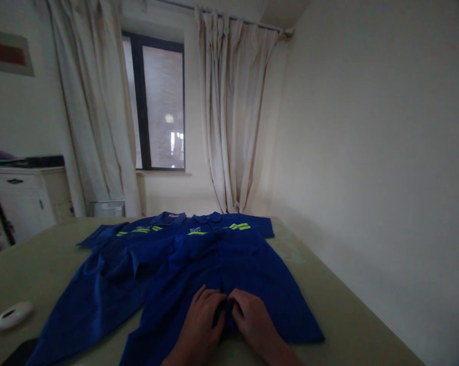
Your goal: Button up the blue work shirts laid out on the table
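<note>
A blue work jacket [183,269] with yellow-green reflective stripes lies spread out on a pale green bed [328,305], collar toward the window. My left hand [204,315] and my right hand [252,317] rest close together on the jacket's lower front, near the hem. The fingertips of both hands curl in and pinch the blue cloth where they meet at the middle opening. What sits between the fingertips is too dark to make out.
A white oval object [13,314] lies on the bed at the left, with a dark flat thing [18,352] by the near edge. A white cabinet [23,201] stands at the left. A window [158,104] with pale curtains [233,117] is behind; a bare wall runs along the right.
</note>
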Demonstrator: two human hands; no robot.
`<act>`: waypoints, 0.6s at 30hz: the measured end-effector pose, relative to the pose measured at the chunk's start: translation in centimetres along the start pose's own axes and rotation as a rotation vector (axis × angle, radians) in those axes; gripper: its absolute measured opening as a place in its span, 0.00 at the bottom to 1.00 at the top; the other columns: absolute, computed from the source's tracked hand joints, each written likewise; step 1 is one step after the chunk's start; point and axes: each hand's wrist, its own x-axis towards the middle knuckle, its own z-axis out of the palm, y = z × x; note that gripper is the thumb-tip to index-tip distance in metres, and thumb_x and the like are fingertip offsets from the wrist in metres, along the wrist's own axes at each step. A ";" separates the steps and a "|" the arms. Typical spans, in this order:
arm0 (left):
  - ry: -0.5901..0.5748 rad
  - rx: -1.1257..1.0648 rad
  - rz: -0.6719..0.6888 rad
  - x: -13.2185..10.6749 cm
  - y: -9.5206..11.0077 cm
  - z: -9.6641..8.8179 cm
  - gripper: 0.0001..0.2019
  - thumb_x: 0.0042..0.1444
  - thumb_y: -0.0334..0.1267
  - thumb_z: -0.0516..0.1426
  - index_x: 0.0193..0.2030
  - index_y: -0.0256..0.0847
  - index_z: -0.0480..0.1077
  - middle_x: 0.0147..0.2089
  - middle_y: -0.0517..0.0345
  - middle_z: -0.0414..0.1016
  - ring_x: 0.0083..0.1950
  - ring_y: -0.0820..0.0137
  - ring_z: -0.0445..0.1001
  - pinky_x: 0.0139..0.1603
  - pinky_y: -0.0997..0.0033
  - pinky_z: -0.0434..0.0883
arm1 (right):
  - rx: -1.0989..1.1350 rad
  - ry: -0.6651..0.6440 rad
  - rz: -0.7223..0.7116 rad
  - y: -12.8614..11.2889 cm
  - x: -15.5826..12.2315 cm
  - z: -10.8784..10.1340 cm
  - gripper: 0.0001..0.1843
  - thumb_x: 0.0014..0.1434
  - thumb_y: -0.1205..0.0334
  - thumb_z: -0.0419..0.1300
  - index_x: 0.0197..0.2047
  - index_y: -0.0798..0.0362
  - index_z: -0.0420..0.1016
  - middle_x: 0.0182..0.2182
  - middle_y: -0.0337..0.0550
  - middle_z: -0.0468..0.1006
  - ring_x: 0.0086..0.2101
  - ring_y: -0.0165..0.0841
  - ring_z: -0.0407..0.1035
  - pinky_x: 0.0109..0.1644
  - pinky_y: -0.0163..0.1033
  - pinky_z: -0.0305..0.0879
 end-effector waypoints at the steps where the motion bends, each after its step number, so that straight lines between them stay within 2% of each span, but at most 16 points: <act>1: 0.003 -0.009 0.002 0.0 0.2 -0.1 0.15 0.63 0.34 0.54 0.54 0.49 0.74 0.56 0.55 0.80 0.61 0.60 0.74 0.75 0.47 0.56 | 0.058 0.023 0.005 0.0 0.1 0.0 0.15 0.60 0.72 0.51 0.41 0.48 0.75 0.37 0.40 0.81 0.39 0.34 0.76 0.44 0.34 0.63; 5: 0.029 -0.063 -0.089 0.2 0.5 0.0 0.08 0.61 0.39 0.58 0.46 0.45 0.75 0.52 0.53 0.81 0.58 0.59 0.75 0.72 0.48 0.58 | 0.202 0.142 0.037 0.1 0.1 0.3 0.11 0.63 0.71 0.49 0.39 0.49 0.71 0.32 0.37 0.78 0.34 0.33 0.74 0.40 0.34 0.62; 8: 0.020 -0.091 -0.163 0.5 0.6 0.0 0.06 0.61 0.42 0.60 0.40 0.44 0.76 0.46 0.54 0.81 0.53 0.59 0.76 0.65 0.54 0.65 | 0.181 0.173 0.010 0.3 -0.1 0.3 0.12 0.59 0.73 0.49 0.37 0.48 0.68 0.32 0.38 0.75 0.35 0.33 0.71 0.41 0.35 0.62; 12: -0.017 -0.065 -0.226 0.8 0.9 -0.3 0.11 0.62 0.46 0.60 0.32 0.43 0.76 0.38 0.57 0.80 0.46 0.60 0.76 0.50 0.59 0.68 | 0.127 0.198 -0.019 0.8 -0.2 -0.4 0.13 0.56 0.75 0.47 0.31 0.49 0.66 0.32 0.40 0.73 0.34 0.34 0.69 0.40 0.37 0.62; 15: -0.031 -0.034 -0.223 0.7 1.0 -0.3 0.14 0.65 0.47 0.58 0.31 0.44 0.75 0.37 0.57 0.79 0.44 0.61 0.75 0.48 0.60 0.66 | 0.142 0.237 -0.003 0.8 -0.3 -0.9 0.13 0.57 0.75 0.47 0.30 0.49 0.68 0.32 0.42 0.74 0.35 0.35 0.70 0.41 0.38 0.63; 18: -0.001 -0.008 -0.217 0.6 1.1 0.1 0.15 0.68 0.45 0.54 0.32 0.43 0.74 0.38 0.57 0.78 0.45 0.61 0.74 0.49 0.59 0.65 | 0.152 0.196 -0.017 0.4 -0.4 -1.3 0.12 0.58 0.73 0.50 0.33 0.49 0.71 0.34 0.42 0.75 0.36 0.35 0.71 0.43 0.38 0.64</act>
